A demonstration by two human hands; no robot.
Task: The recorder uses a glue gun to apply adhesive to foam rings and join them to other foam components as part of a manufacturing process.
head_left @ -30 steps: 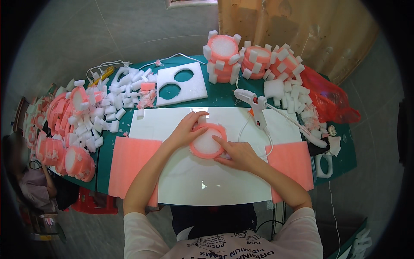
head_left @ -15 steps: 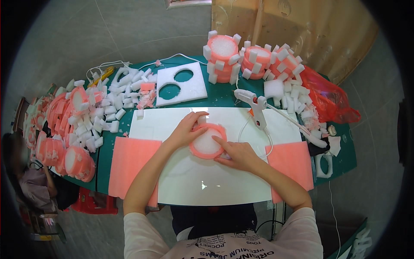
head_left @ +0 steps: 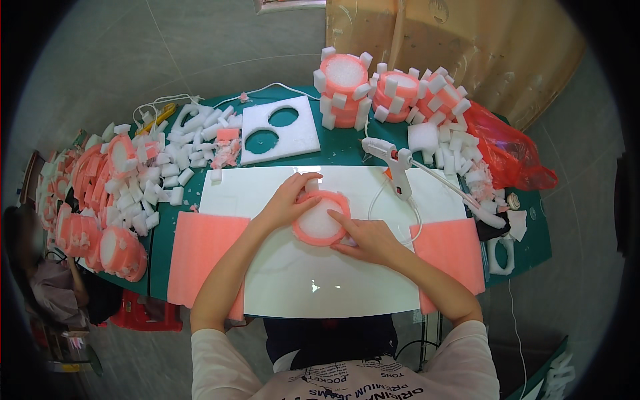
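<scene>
A round foam piece (head_left: 319,223), white in the middle with a pink rim, lies on the glossy white board (head_left: 320,287) in front of me. My left hand (head_left: 295,197) wraps its upper left side, thumb on the rim, and its fingers press a small white foam block (head_left: 312,184) at the far edge. From the right, my right hand (head_left: 365,237) grips the rim, with the index finger over the white face and the thumb by the near right edge. A white glue gun (head_left: 395,163) stands beyond my right hand, its cord trailing onto the board.
Pink foam sheets (head_left: 207,257) flank the board. Loose white foam blocks (head_left: 177,163) and pink rings (head_left: 93,177) heap at the left. Behind are a white foam slab with two holes (head_left: 293,140), stacked pink rounds with blocks (head_left: 345,93) and a red plastic bag (head_left: 510,157). A person (head_left: 57,287) sits far left.
</scene>
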